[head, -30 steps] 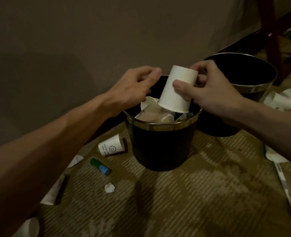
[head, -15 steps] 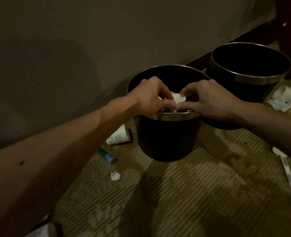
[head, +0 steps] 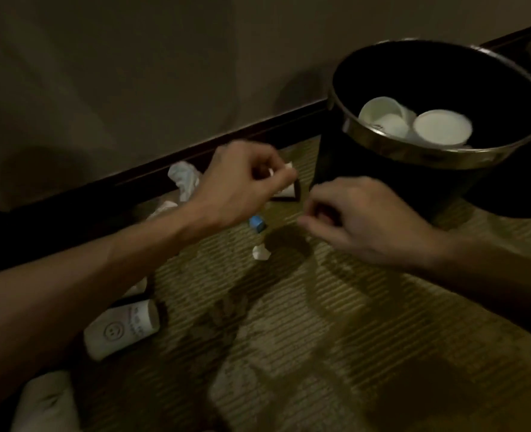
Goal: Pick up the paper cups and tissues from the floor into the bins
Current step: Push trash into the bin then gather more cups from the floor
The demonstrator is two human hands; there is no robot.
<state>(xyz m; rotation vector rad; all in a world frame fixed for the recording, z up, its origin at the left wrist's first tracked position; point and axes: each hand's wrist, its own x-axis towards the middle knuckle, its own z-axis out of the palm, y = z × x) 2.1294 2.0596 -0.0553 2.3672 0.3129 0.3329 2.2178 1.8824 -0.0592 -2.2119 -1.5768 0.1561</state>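
Observation:
A black bin with a metal rim (head: 414, 152) stands at the upper right and has several white paper cups (head: 442, 127) inside. My left hand (head: 245, 179) is low over the carpet to the left of the bin. Its curled fingers pinch a white paper cup (head: 286, 190) that lies there, mostly hidden by the hand. My right hand (head: 361, 219) hovers in front of the bin, loosely curled and holding nothing. A smiley-printed paper cup (head: 124, 328) lies on its side under my left forearm. A crumpled tissue (head: 184, 179) sits by the baseboard.
A small blue-capped object (head: 257, 222) and a crumpled white scrap (head: 261, 252) lie between my hands. A pale object (head: 46, 403) sits at the bottom left. The dark baseboard (head: 227, 138) and wall close off the far side. Patterned carpet (head: 320, 338) stretches toward me.
Both hands have left the bin's rim, with the cup they held now inside. My view swung left and down. My left hand dropped onto the cup beside the bin.

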